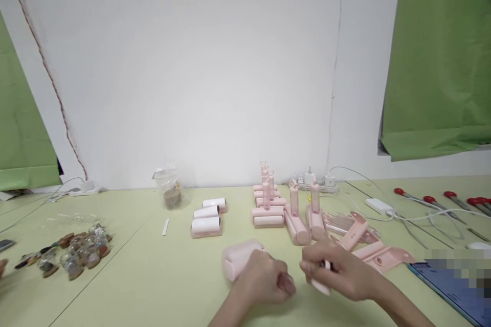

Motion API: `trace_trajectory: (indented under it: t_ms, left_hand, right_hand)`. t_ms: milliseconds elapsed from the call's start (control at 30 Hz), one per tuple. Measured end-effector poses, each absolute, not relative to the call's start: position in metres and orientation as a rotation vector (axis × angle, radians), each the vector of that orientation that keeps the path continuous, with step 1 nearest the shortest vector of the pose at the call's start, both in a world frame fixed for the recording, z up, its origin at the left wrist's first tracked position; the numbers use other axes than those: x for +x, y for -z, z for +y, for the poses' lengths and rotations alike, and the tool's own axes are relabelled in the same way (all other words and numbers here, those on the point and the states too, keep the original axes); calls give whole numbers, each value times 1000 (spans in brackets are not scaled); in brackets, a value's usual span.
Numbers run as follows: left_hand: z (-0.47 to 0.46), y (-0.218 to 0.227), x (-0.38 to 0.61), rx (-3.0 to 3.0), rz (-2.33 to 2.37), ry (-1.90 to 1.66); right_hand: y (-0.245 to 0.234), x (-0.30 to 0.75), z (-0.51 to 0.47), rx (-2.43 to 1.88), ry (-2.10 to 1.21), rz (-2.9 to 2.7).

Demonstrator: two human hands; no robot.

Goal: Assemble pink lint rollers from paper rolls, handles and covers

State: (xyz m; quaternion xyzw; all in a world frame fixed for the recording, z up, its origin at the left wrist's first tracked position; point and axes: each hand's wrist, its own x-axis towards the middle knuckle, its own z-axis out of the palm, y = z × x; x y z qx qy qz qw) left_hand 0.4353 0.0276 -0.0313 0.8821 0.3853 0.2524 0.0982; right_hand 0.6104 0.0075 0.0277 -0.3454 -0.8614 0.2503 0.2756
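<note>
My left hand (pixel 264 276) is closed at the front of the table, and whatever its curled fingers hold is hidden. Right behind it lies a pink cylinder (pixel 238 258) that looks like a lint roller's cover; I cannot tell whether the hand touches it. My right hand (pixel 337 270) is closed around a small pale pink plastic piece (pixel 320 286), part of which sticks out below the fingers. Beyond the hands, several pink lint rollers (pixel 268 210) lie on their sides with translucent pink handles (pixel 294 201) standing up.
Three white paper rolls (pixel 206 226) lie left of the rollers. Loose pink plastic parts (pixel 378 255) and a phone (pixel 448 286) are at the right. Cables, a white adapter (pixel 379 206) and red-handled tools (pixel 433 201) lie behind. Small glass-domed items (pixel 88 253) cluster at left.
</note>
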Motion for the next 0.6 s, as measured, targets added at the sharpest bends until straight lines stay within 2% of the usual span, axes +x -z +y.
trace_trajectory:
  t_ms: [100,167,267,467,600]
  left_hand:
    - [39,22,423,2041,1090,-1144]
    - [48,17,416,1764,1030,-1240]
    - [57,15,408,1645,950,-1202]
    - [53,8,398,1748,912,-1015]
    - [52,4,374,1961,1064,-940]
  right_hand:
    - [-32,625,21,-1055,-626,-1865]
    - [-33,640,33,-1126,-656,-1636]
    - [-27,671,52,-1247,-638,-1551]
    - [3,712,84,-1986,-391,-1764]
    - [14,708,95,-2061,-297,-1824]
